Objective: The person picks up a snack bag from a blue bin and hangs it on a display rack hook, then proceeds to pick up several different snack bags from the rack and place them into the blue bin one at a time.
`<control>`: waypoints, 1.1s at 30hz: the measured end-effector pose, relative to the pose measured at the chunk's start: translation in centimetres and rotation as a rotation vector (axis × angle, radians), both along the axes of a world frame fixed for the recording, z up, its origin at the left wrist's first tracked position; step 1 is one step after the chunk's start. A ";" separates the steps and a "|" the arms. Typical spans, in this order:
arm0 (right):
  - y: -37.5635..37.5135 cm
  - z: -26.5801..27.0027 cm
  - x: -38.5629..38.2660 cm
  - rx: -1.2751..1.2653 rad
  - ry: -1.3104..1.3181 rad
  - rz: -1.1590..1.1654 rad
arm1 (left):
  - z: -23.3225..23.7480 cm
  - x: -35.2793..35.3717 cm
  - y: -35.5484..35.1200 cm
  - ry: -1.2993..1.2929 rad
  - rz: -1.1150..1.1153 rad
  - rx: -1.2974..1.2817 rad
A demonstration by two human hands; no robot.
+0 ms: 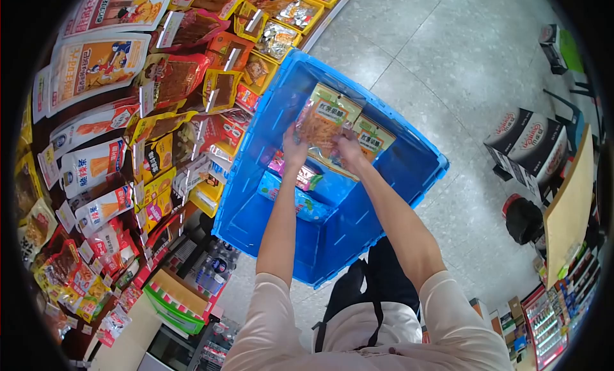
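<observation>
Both my hands reach into a blue plastic crate [256, 211] and grip a snack bag [325, 125] with a clear window and a yellow-green top. My left hand [294, 147] closes on the bag's left edge, while my right hand [348, 148] has its right edge. Behind my right hand lies a second, matching snack bag [372, 135]. Lower in the crate, near my left forearm, are a pink snack packet [308, 178] and a light blue snack packet [310, 206].
Hanging snack bags [96, 169] fill a display rack at left, with yellow bins [300, 16] of packets along its edge. Grey tiled floor [396, 38] extends behind the crate. Black-and-white cartons [527, 141] and a wooden board [569, 208] stand at right.
</observation>
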State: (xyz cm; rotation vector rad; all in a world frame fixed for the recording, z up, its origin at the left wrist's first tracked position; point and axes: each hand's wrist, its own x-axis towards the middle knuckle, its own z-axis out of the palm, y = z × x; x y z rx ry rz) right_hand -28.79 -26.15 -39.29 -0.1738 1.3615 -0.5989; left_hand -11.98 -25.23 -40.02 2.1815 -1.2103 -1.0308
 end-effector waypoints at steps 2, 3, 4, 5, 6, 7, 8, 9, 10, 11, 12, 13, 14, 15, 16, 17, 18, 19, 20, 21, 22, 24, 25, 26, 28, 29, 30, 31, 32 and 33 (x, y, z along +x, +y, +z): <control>0.2 -0.6 -0.4 -0.012 -0.062 -0.015 | 1.4 0.0 -0.5 -0.005 -0.052 -0.023; 0.6 -0.9 -0.6 -0.025 -0.120 -0.029 | 2.0 0.1 -0.2 -0.006 -0.102 -0.047; 1.2 -1.4 -0.7 -0.021 -0.122 -0.021 | 1.9 0.2 0.7 -0.009 -0.094 -0.044; 1.7 -1.8 -0.5 -0.059 -0.121 -0.063 | 2.1 0.2 1.7 -0.061 -0.132 -0.114; 1.9 -2.2 -0.3 -0.104 -0.125 -0.101 | 2.6 0.4 2.5 -0.120 -0.167 -0.192; 2.4 -2.4 -0.4 -0.126 -0.123 -0.094 | 4.1 0.3 3.5 -0.078 -0.154 -0.228; 2.9 -2.2 -0.4 -0.155 -0.129 -0.080 | 6.0 0.0 5.0 -0.046 -0.136 -0.271; 3.3 -0.5 -0.3 -0.183 0.013 -0.047 | 7.5 -0.7 7.0 -0.044 -0.072 -0.271; 4.1 0.3 -1.0 -0.248 -0.039 0.035 | 8.9 -1.3 9.4 0.097 0.043 -0.259; 5.6 0.2 -1.1 -0.357 0.024 0.066 | 11.8 -2.2 11.4 -0.017 0.034 -0.209; 6.2 4.2 -1.0 -0.380 -0.006 0.042 | 17.1 -2.7 12.5 0.095 0.070 -0.114; 7.7 5.1 -1.5 -0.432 -0.024 0.101 | 19.3 -3.2 15.0 0.052 0.096 -0.235; 9.2 6.7 -1.0 -0.381 0.034 0.096 | 21.1 -3.1 17.5 0.114 0.158 -0.232; 10.4 9.5 -0.5 -0.305 0.100 0.114 | 22.8 -3.0 20.0 0.240 0.298 -0.245; 11.7 11.3 -0.4 -0.315 0.015 0.133 | 22.7 -2.7 22.9 0.363 0.429 -0.278; 13.2 12.7 0.1 -0.323 -0.035 0.127 | 24.5 -1.7 24.9 0.560 0.526 -0.251; 14.4 15.1 0.6 -0.346 -0.090 0.159 | 25.2 -0.6 27.0 0.614 0.584 -0.327; 15.8 16.6 1.0 -0.318 -0.103 0.187 | 27.0 0.7 28.6 0.673 0.650 -0.349; 17.0 19.2 1.6 -0.295 -0.119 0.232 | 28.4 2.5 30.1 0.662 0.677 -0.374; 18.0 21.2 2.3 -0.347 -0.127 0.253 | 29.8 4.0 31.6 0.662 0.694 -0.391; 19.1 22.9 2.9 -0.362 -0.123 0.373 | 30.7 5.9 32.9 0.673 0.678 -0.442; 22.7 25.5 4.1 -0.427 -0.110 0.503 | 32.4 10.4 35.5 0.673 0.674 -0.529; 23.8 27.2 5.9 -0.488 -0.108 0.527 | 32.6 13.1 36.5 0.605 0.656 -0.555; 25.0 28.7 8.0 -0.522 -0.126 0.564 | 32.7 14.9 38.1 0.546 0.649 -0.571; 28.4 33.3 13.1 -0.583 -0.151 0.716 | 37.3 19.2 40.4 0.505 0.662 -0.661; 29.4 35.3 16.0 -0.629 -0.168 0.829 | 39.4 21.2 41.3 0.496 0.684 -0.727; 30.7 37.1 18.9 -0.704 -0.165 0.892 | 41.4 23.2 42.6 0.485 0.711 -0.789; 31.6 38.8 21.6 -0.773 -0.167 0.957 | 43.2 25.2 43.6 0.439 0.720 -0.853; 32.5 40.6 24.3 -0.817 -0.203 0.960 | 44.8 27.0 44.6 0.390 0.729 -0.913; 33.2 42.4 26.8 -0.865 -0.241 0.962 | 46.4 28.6 45.6 0.382 0.736 -0.983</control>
